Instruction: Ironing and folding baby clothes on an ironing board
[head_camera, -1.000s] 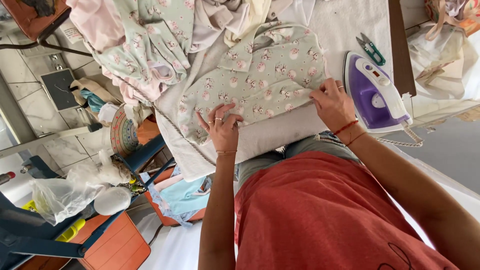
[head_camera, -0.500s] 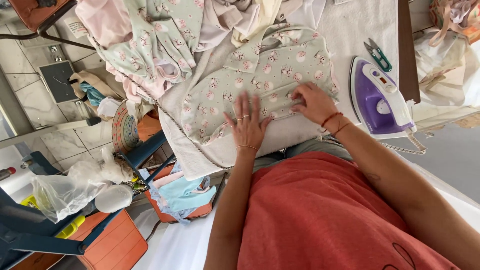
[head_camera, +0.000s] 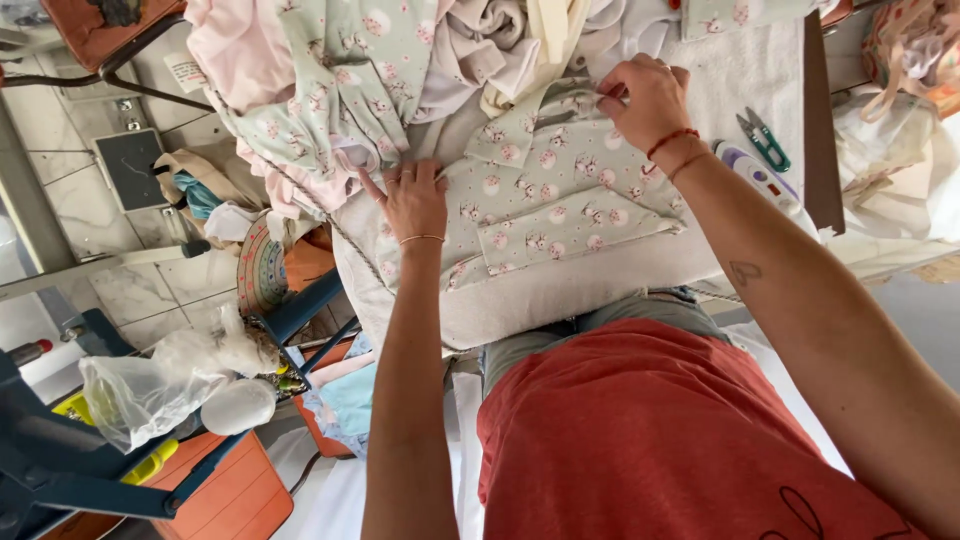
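A small pale green garment (head_camera: 560, 190) with a pink animal print lies spread on the white padded ironing board (head_camera: 560, 290). My left hand (head_camera: 412, 200) rests flat on the garment's left edge, fingers apart. My right hand (head_camera: 645, 100) pinches the fabric at the garment's far end, near its collar. A purple and white iron (head_camera: 760, 180) stands on the board just right of my right forearm, partly hidden by it.
A heap of printed and pink clothes (head_camera: 330, 80) covers the board's far left. Green snips (head_camera: 765, 138) lie beyond the iron. Left of the board stand blue chair frames (head_camera: 120, 480), a plastic bag (head_camera: 150, 390) and orange seats (head_camera: 225, 490).
Both hands have moved farther across the garment: the left one slid to its left edge, the right one went from the near side to the collar end and took hold of the fabric.
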